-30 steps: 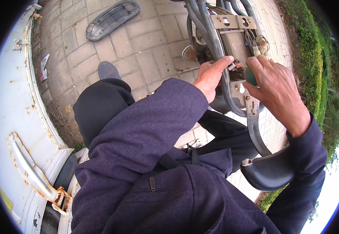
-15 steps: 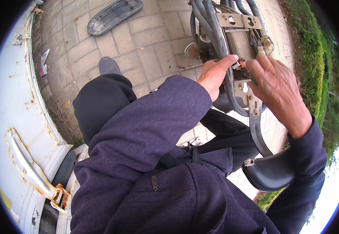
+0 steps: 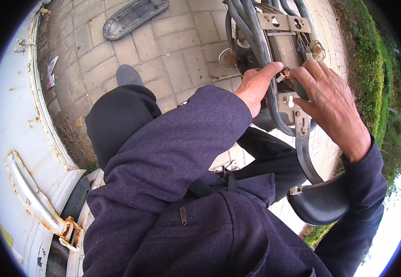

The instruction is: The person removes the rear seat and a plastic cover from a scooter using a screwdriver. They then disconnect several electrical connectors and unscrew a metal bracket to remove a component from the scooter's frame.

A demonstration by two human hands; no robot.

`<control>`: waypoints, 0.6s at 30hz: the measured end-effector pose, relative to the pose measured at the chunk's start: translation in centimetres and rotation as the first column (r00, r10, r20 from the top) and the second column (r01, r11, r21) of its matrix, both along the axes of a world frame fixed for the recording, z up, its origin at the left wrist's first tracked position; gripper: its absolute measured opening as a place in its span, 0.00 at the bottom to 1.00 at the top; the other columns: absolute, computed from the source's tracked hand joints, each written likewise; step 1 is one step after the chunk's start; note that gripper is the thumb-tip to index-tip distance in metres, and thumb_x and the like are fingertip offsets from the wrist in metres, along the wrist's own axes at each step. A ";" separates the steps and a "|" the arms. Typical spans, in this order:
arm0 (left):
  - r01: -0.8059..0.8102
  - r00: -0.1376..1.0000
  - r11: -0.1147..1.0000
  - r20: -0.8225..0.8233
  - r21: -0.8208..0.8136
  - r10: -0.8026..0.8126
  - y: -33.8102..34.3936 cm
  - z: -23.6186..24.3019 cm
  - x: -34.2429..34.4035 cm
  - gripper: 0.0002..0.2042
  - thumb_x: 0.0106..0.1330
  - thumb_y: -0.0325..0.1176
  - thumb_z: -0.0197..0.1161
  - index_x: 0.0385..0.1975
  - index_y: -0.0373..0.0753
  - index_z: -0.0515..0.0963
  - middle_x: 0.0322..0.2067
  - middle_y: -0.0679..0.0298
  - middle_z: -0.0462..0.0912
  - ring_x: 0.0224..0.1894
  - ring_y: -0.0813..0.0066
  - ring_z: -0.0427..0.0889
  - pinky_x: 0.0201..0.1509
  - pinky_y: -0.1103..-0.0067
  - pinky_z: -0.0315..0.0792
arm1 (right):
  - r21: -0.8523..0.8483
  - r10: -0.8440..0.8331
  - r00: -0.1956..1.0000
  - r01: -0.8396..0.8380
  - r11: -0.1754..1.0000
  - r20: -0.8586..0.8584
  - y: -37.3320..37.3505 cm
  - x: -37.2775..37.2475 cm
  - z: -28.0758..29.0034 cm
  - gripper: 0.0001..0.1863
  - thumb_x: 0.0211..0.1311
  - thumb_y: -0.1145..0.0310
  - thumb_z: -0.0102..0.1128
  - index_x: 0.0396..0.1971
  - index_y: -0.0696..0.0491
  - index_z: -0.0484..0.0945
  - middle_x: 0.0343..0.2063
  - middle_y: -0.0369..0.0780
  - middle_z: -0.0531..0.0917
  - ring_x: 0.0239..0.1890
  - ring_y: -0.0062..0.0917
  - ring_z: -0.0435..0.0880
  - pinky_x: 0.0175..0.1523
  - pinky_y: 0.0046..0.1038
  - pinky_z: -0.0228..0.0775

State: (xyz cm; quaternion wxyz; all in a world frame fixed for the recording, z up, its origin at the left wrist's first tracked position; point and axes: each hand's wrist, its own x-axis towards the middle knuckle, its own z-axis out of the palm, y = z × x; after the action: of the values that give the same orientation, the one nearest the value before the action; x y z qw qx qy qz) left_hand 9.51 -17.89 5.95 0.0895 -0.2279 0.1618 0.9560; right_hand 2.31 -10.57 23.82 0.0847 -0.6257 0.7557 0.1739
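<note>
My left hand [image 3: 254, 90] reaches to the bent metal tubes [image 3: 258, 44] of a vehicle frame. One finger or thumb lies over a tube, beside a small white connector [image 3: 281, 78] and a red wire piece [image 3: 287, 73]. The other fingers are hidden, so what they grip does not show. My right hand [image 3: 332, 97] is curled from the other side around a dark green rounded piece [image 3: 301, 91], which shows only in part under the fingers. Between the tubes sits a ribbed metal box [image 3: 282, 50] with loose wires [image 3: 317, 49] next to it.
A padded black seat [image 3: 320, 203] hangs on a curved bracket near my right forearm. At left stands a rusty white vehicle panel [image 3: 11, 106] with a handle. A long dark cover [image 3: 136, 17] lies on the paving [image 3: 175, 44]. A green hedge [image 3: 364, 60] runs along the right.
My right fingers have shifted slightly, and more of the dark green piece shows. The white connector sits a little lower beside my left fingertip. Otherwise both hands stay nearly in place.
</note>
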 end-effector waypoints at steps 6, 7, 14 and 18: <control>0.032 0.999 0.999 -0.025 -0.001 -0.032 0.0 -0.2 0.0 0.26 0.65 0.57 0.69 0.51 0.42 0.81 0.43 0.66 0.81 0.45 0.72 0.78 0.53 0.69 0.72 | 0.156 -0.216 0.975 0.223 0.962 -0.059 0.0 0.3 0.2 0.17 0.56 0.70 0.71 0.44 0.53 0.75 0.35 0.41 0.76 0.43 0.37 0.82 0.45 0.38 0.75; 0.026 1.000 1.000 -0.015 -0.009 -0.026 0.0 -0.2 0.0 0.25 0.65 0.57 0.69 0.51 0.42 0.81 0.42 0.67 0.81 0.45 0.72 0.78 0.53 0.69 0.72 | 0.092 -0.107 0.993 0.110 0.990 -0.045 0.0 0.2 0.2 0.17 0.56 0.71 0.70 0.44 0.53 0.75 0.35 0.41 0.76 0.43 0.37 0.82 0.46 0.38 0.75; 0.034 0.999 0.996 0.003 -0.078 -0.034 -0.2 -0.1 0.0 0.22 0.67 0.55 0.68 0.46 0.40 0.82 0.38 0.67 0.81 0.42 0.73 0.79 0.50 0.71 0.72 | 0.034 0.081 0.996 -0.080 0.996 -0.035 -0.4 0.0 0.2 0.15 0.52 0.78 0.64 0.42 0.55 0.75 0.35 0.41 0.76 0.43 0.38 0.80 0.47 0.39 0.75; 0.015 1.000 0.996 -0.013 -0.090 -0.016 -0.5 0.0 0.0 0.21 0.69 0.52 0.68 0.45 0.38 0.82 0.37 0.67 0.81 0.40 0.74 0.79 0.47 0.74 0.73 | 0.048 0.094 0.995 -0.092 0.995 -0.030 -0.4 0.0 0.3 0.16 0.50 0.79 0.63 0.41 0.54 0.76 0.36 0.41 0.76 0.43 0.39 0.80 0.47 0.40 0.75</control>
State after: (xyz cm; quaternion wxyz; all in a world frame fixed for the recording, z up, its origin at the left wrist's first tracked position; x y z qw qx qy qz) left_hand 9.48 -18.40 6.00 0.0852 -0.2237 0.2071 0.9486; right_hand 2.29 -10.97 24.10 0.0787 -0.6552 0.7228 0.2052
